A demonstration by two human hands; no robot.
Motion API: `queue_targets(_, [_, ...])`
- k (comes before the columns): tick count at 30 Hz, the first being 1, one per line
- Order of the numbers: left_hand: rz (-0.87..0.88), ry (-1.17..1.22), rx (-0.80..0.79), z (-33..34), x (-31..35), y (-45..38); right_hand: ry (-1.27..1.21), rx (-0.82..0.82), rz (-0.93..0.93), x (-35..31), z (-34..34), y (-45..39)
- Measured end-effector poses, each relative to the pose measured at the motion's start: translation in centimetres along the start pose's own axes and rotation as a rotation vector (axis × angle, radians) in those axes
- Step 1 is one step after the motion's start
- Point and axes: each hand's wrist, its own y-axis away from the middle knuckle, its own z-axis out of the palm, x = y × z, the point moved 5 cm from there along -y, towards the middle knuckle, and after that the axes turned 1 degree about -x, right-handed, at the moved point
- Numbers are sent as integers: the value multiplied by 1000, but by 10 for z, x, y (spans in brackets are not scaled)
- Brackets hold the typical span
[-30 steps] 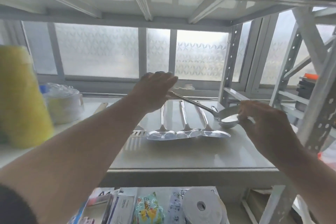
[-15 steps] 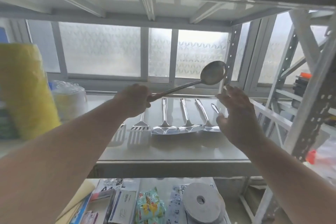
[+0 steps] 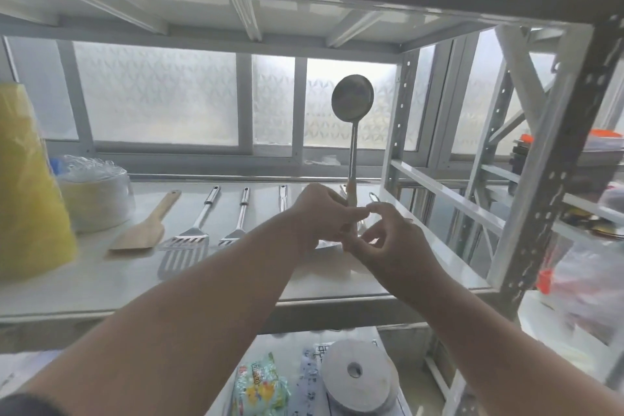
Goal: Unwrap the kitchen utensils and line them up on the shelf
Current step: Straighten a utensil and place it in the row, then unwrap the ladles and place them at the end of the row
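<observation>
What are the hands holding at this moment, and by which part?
The left hand grips the ladle by the lower end of its handle, bowl upward. The right hand pinches at that same end; exactly what it grips cannot be told.

Shelf (image 3: 388, 284) with spatulas (image 3: 189, 240), wooden turner (image 3: 141, 230)

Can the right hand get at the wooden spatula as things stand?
Probably not directly. The right hand is at the ladle handle, and the left hand and forearm lie between it and the wooden spatula far left on the shelf.
</observation>
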Motion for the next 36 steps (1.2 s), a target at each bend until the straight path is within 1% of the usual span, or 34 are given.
queue_targets(4, [62,-1,-1,32,9,-4,28,81,37,18,-14,2])
queue_targets(7, [107,82,12,55,14,-13,103,112,52,36,-22,-3])
queue_targets(10, [97,120,9,75,19,-28,223,129,51,51,-29,-13])
queue_targets(13, [87,78,-6,87,23,-43,331,137,51,63,-35,-27])
queue_targets(20, [53,122,67,102,26,-85,239,190,127,105,-33,-63])
queue_targets(23, [45,149,37,108,23,-96,186,244,117,117,-31,-66])
queue_targets(26, [74,152,-4,109,22,-101,152,315,96,121,-31,-66])
queue_targets(30, [105,159,-48,111,15,-105,160,321,93,125,-27,-69])
queue_targets(36, [161,108,-5,116,11,-108,208,307,108,124,-23,-68])
